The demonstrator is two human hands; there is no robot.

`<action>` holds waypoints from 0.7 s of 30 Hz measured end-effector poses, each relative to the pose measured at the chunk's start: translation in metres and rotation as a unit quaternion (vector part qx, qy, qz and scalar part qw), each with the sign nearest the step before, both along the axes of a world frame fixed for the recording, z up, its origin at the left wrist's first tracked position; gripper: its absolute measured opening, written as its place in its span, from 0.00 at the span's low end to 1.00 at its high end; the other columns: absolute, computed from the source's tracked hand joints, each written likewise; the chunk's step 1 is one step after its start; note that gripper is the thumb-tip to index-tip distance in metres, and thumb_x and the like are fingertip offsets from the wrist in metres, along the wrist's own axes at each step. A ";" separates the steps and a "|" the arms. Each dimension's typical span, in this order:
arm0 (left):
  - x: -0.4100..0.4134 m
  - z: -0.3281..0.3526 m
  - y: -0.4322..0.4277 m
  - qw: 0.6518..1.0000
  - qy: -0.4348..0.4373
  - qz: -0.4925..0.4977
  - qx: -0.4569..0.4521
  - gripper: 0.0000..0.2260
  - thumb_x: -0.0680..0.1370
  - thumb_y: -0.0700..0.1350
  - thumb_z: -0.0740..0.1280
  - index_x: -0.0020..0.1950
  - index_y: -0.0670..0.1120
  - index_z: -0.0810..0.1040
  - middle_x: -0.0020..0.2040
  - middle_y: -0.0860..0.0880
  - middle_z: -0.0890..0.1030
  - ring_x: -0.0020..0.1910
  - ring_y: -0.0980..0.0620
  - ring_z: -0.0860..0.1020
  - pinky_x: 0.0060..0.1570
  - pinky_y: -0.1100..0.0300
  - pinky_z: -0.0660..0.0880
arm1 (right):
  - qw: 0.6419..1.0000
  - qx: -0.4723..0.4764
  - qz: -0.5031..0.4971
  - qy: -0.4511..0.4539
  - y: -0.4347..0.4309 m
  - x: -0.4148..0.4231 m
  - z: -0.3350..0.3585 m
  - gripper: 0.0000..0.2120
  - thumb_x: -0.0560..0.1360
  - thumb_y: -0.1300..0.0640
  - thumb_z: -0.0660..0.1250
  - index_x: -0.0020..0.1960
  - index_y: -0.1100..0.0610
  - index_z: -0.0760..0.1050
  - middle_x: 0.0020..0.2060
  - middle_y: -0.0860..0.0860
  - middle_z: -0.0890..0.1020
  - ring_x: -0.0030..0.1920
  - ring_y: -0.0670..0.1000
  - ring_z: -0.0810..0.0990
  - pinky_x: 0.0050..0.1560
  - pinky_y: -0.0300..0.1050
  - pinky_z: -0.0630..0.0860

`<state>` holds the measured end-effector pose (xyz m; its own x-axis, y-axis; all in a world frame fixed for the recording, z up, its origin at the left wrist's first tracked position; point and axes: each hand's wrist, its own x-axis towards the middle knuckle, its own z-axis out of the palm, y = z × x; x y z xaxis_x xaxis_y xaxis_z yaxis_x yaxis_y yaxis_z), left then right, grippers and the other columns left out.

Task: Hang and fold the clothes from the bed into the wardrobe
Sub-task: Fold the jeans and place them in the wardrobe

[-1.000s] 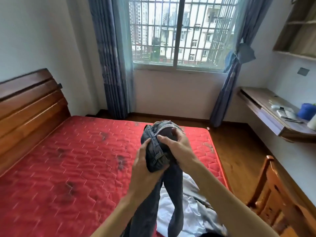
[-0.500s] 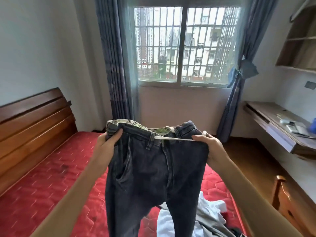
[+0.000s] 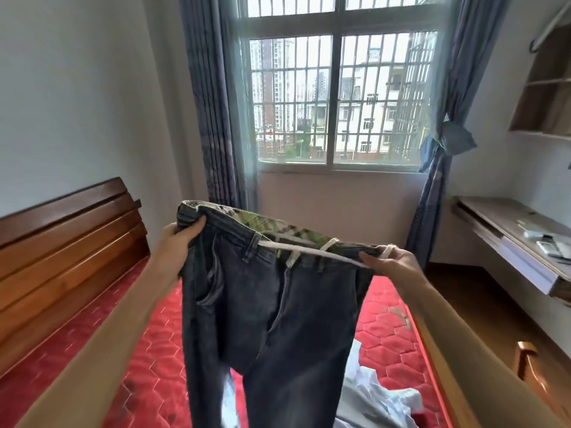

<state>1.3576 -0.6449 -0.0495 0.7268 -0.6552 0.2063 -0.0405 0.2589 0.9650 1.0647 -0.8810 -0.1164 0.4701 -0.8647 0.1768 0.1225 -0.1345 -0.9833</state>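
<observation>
Bed (image 3: 129,359) w/ red quilted mattress fills the lower frame, wooden headboard (image 3: 68,242) at left; no wardrobe in view (prob. behind or off to one side). Above the mattress hang the dark jeans (image 3: 272,319), held up by the waistband, spread wide, legs dangling free, patterned greenish lining showing inside the top edge. Left hand (image 3: 182,233) is closed on the left end of the waistband, thumb over the front, fingers wrapped behind. Right hand (image 3: 392,261) pinches the right end, fingers curled shut round the denim and what looks like a white cord (image 3: 309,250) running across the front. Behind the legs, a crumpled white garment (image 3: 380,393) lies on the mattress, not yet dealt with. Step in hand, as I read it: jeans shaken out and squared up, ready for folding. Next move likely calls for bringing the two waistband ends together so leg lies on leg, keeping seams aligned, then halving lengthwise on the bed. No brand, label or writing legible; any waistband tag is too small to read.
</observation>
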 end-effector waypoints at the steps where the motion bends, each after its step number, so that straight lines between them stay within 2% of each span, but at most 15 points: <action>1: 0.005 0.004 0.002 0.999 -0.039 0.015 0.014 0.07 0.80 0.42 0.67 0.45 0.44 0.83 0.38 0.52 0.87 0.37 0.56 0.84 0.45 0.59 0.79 | 0.999 0.014 -0.012 -0.031 -0.008 -0.001 0.002 0.31 0.54 0.45 0.83 0.50 0.62 0.83 0.45 0.57 0.86 0.45 0.54 0.84 0.45 0.46 0.82; 3: 0.013 0.014 0.006 0.987 -0.140 0.049 0.056 0.08 0.80 0.42 0.67 0.42 0.44 0.81 0.31 0.59 0.83 0.31 0.64 0.80 0.38 0.69 0.75 | 0.998 0.014 -0.046 -0.037 -0.016 -0.002 0.013 0.22 0.63 0.47 0.79 0.50 0.60 0.84 0.46 0.57 0.86 0.46 0.56 0.83 0.48 0.52 0.81; 4: 0.018 0.016 0.006 0.976 -0.189 0.065 0.088 0.09 0.80 0.42 0.67 0.39 0.44 0.80 0.29 0.60 0.81 0.29 0.65 0.78 0.35 0.71 0.72 | 0.996 -0.024 -0.089 0.009 -0.019 0.003 0.020 0.17 0.66 0.47 0.78 0.48 0.58 0.84 0.44 0.56 0.86 0.46 0.55 0.83 0.51 0.53 0.79; 6: 0.022 0.013 0.002 0.949 -0.258 0.072 0.167 0.11 0.80 0.43 0.68 0.38 0.44 0.80 0.29 0.58 0.79 0.31 0.63 0.75 0.39 0.63 0.70 | 0.967 -0.116 -0.186 0.131 -0.024 0.016 0.028 0.16 0.69 0.45 0.75 0.44 0.58 0.83 0.39 0.54 0.84 0.46 0.55 0.82 0.54 0.50 0.76; 7: 0.023 0.010 -0.001 0.941 -0.272 0.071 0.187 0.10 0.80 0.42 0.68 0.39 0.43 0.80 0.33 0.56 0.79 0.33 0.60 0.74 0.40 0.61 0.69 | 0.956 -0.145 -0.204 0.154 -0.022 0.022 0.031 0.17 0.69 0.45 0.75 0.44 0.60 0.83 0.40 0.54 0.81 0.46 0.54 0.81 0.53 0.46 0.74; 8: 0.023 0.007 -0.005 0.939 -0.274 0.072 0.195 0.09 0.80 0.42 0.68 0.41 0.42 0.80 0.35 0.54 0.79 0.34 0.58 0.75 0.38 0.63 0.69 | 0.953 -0.163 -0.195 0.166 -0.017 0.025 0.036 0.15 0.69 0.47 0.75 0.44 0.60 0.83 0.41 0.52 0.79 0.46 0.53 0.80 0.50 0.43 0.73; 10: 0.021 0.005 -0.010 0.936 -0.267 0.095 0.209 0.10 0.80 0.42 0.68 0.41 0.39 0.80 0.36 0.50 0.79 0.35 0.55 0.75 0.32 0.68 0.68 | 0.955 -0.175 -0.141 0.195 -0.010 0.029 0.044 0.09 0.69 0.51 0.76 0.42 0.57 0.84 0.39 0.51 0.83 0.43 0.51 0.80 0.43 0.43 0.73; 13: 0.015 0.006 -0.018 0.930 -0.254 0.128 0.234 0.12 0.79 0.45 0.69 0.41 0.36 0.80 0.38 0.40 0.82 0.39 0.46 0.76 0.39 0.56 0.69 | 0.952 -0.185 -0.092 0.227 0.001 0.034 0.053 0.06 0.67 0.50 0.77 0.39 0.53 0.85 0.34 0.47 0.85 0.40 0.49 0.82 0.42 0.44 0.77; 16: -0.006 0.011 -0.029 0.926 -0.264 0.138 0.233 0.13 0.78 0.47 0.70 0.39 0.38 0.79 0.37 0.40 0.82 0.40 0.42 0.78 0.40 0.53 0.69 | 0.946 -0.219 -0.093 0.220 0.024 0.056 0.056 0.08 0.68 0.49 0.76 0.39 0.54 0.85 0.34 0.48 0.85 0.38 0.48 0.82 0.39 0.41 0.75; 19: -0.044 0.017 -0.039 0.916 -0.299 0.138 0.231 0.11 0.77 0.49 0.70 0.39 0.43 0.81 0.32 0.48 0.80 0.36 0.47 0.78 0.36 0.56 0.68 | 0.946 -0.250 -0.109 0.174 0.053 0.080 0.062 0.08 0.68 0.49 0.76 0.39 0.55 0.84 0.33 0.48 0.85 0.37 0.47 0.81 0.37 0.39 0.72; 21: -0.065 0.016 -0.044 0.907 -0.335 0.136 0.214 0.09 0.76 0.50 0.71 0.42 0.44 0.83 0.33 0.49 0.81 0.37 0.47 0.79 0.38 0.57 0.69 | 0.955 -0.242 -0.112 0.132 0.069 0.096 0.066 0.09 0.67 0.48 0.76 0.38 0.53 0.84 0.32 0.46 0.84 0.36 0.46 0.82 0.39 0.41 0.75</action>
